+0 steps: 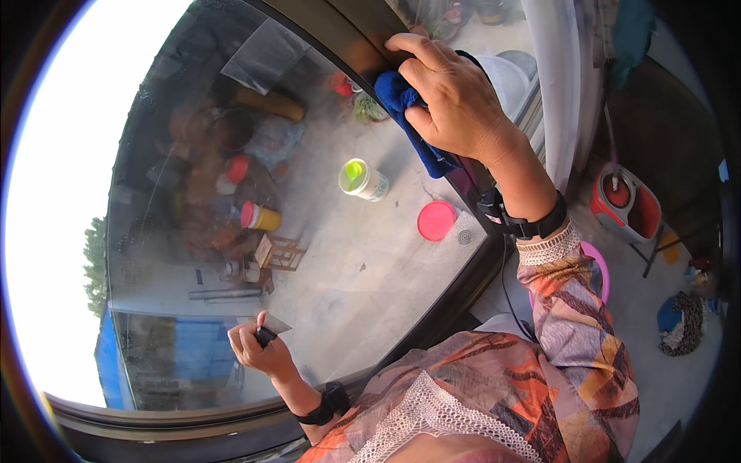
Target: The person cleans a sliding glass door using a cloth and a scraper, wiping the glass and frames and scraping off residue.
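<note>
My right hand (457, 98) presses a dark blue cloth (431, 159) against the dark metal window frame (370, 40), with the fingers bent over the frame's edge. Part of the cloth hangs down below the palm. Lower on the left, my left hand (260, 347) is raised in front of the window glass (324, 278), closed around the black handle of a small scraper (276, 325) with a flat, thin blade. I cannot tell whether the blade touches the glass. Both wrists wear black straps with small devices.
Beyond the glass stand a white bucket (370, 182) with a green scoop, a pink lid (436, 221) and a wooden stool (278, 252). On my right are a white curtain (564, 87), a red and grey mop bucket (625, 202) and a pink rim (599, 269). A black cable (505, 289) hangs near my right arm.
</note>
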### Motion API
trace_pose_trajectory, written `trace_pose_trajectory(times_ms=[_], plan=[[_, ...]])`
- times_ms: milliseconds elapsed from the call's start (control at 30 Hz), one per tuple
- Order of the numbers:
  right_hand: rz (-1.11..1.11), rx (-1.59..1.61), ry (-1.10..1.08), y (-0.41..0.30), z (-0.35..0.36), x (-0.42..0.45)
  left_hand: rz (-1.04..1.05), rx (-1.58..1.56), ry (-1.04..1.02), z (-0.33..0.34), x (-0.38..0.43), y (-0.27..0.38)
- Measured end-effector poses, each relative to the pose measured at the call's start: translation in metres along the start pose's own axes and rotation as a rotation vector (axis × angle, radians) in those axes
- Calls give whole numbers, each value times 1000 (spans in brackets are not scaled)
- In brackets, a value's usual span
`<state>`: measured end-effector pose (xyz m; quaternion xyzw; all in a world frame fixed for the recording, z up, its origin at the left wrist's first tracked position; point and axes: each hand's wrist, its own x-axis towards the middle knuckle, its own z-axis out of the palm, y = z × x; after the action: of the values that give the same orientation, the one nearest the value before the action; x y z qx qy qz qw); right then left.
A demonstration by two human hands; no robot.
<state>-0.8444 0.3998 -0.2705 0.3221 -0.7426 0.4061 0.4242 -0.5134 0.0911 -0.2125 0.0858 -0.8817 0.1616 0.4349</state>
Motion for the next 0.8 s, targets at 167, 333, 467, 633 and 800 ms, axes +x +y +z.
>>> trace_pose_trajectory(times_ms=[167,333,467,633,800], plan=[[133,55,-51,-10,3,-21,-18,53,-72,-4,9,8],[544,840,-127,-98,40,-87,-447,-1160,-347,15,3,54],[1122,1572,-309,-178,55,-132,-539,-1478,-840,54,-17,90],[1201,2186,30,-258,23,-152,-544,-1400,-834,29,-46,62],[483,767,-304,-251,-9,-138,-259,-1209,-649,42,-57,79]])
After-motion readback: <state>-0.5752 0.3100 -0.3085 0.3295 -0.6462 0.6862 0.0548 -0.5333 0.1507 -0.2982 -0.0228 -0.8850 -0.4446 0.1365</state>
